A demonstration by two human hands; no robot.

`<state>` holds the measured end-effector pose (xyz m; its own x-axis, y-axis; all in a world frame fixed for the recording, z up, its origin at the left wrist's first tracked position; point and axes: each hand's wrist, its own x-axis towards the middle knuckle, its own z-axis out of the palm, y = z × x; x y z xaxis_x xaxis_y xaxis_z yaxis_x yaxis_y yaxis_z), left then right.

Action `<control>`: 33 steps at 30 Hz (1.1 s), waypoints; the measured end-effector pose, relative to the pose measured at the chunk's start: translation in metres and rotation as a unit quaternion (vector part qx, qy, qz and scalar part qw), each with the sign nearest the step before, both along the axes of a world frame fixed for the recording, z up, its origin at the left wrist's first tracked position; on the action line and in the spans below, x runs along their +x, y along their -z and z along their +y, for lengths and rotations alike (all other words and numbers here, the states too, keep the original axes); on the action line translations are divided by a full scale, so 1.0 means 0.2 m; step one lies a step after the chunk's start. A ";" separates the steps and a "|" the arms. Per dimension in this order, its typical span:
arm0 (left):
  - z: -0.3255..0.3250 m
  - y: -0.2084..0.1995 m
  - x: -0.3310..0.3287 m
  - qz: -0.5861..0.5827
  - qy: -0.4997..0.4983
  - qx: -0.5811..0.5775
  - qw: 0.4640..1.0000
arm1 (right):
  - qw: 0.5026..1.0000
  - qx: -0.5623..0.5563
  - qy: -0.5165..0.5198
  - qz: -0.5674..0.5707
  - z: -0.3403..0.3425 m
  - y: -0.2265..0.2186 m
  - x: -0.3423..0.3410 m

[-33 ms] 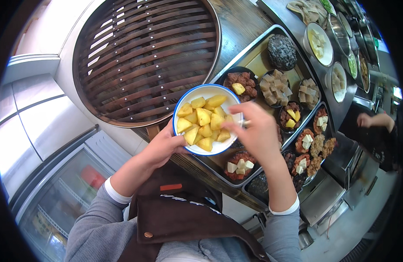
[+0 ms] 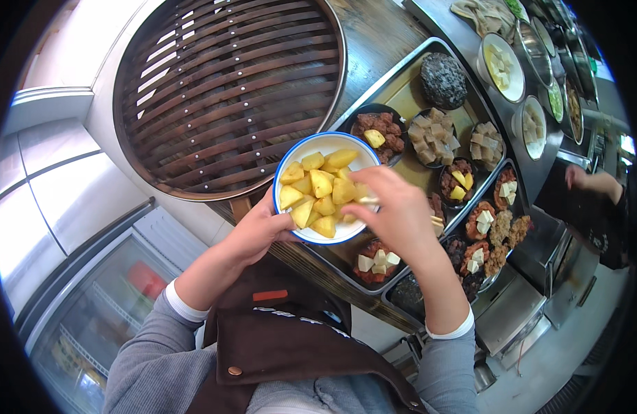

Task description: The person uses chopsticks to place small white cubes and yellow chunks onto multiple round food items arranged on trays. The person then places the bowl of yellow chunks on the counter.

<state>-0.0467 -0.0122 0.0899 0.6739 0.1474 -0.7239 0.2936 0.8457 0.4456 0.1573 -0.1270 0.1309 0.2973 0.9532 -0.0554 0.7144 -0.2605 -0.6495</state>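
Note:
My left hand [image 2: 262,228] grips the near left side of a white bowl [image 2: 317,240] with a blue rim, thumb over the edge. Yellow potato chunks [image 2: 323,188] fill it. My right hand [image 2: 394,210] reaches over the bowl's right side, fingers curled down to the chunks. Something pale shows between its thumb and fingers, too blurred to name. To the right, a metal tray [image 2: 373,72] bears small dark bowls. One holds browned meat [image 2: 377,134] with a potato chunk on top. Another has meat with yellow pieces [image 2: 458,181]; pale cubes [image 2: 379,262] top a reddish one.
A big round slatted wooden rack [image 2: 228,96] lies at the left. Translucent brownish cubes [image 2: 434,136] and a dark round lump [image 2: 443,81] are on the tray. White bowls [image 2: 501,69] line the counter beyond. Another person's hand [image 2: 577,176] is at the far right.
My right hand has shifted left and down, its fingers now further into the bowl. The bowl stays almost still in my left hand. The other person's hand has moved slightly up.

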 end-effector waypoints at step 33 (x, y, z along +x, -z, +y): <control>-0.13 0.08 -0.07 0.042 -0.040 -0.023 0.998 | 0.961 -0.053 0.272 -0.007 -0.07 0.56 0.25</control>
<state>-0.0608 -0.0376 0.0742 0.5978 0.1639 -0.7847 0.2586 0.8871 0.3823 0.2075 -0.1415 0.0188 0.7516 0.6453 -0.1365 0.4617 -0.6625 -0.5898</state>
